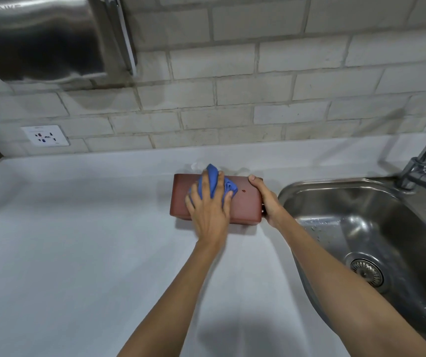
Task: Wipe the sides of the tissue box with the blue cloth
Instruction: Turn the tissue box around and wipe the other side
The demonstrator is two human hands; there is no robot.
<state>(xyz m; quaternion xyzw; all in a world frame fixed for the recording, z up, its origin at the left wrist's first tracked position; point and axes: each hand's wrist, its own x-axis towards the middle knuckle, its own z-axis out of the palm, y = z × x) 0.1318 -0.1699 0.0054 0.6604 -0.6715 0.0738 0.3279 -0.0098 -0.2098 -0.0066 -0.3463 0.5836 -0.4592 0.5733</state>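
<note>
The brown tissue box [245,204] sits on the white counter [77,240], just left of the sink [361,228]. The left hand [208,210] presses a bunched blue cloth [213,182] onto the box, and the right hand [267,199] grips its right end.

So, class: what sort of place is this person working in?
Most likely a kitchen: a steel sink with a tap set in a white counter, and a tiled wall behind.

A blue cloth [215,182] was pressed onto the brown tissue box [246,204] by the left hand [208,210]; the box's three o'clock end was gripped by the right hand [268,202], a steel sink [376,228] lying at three o'clock.
</note>
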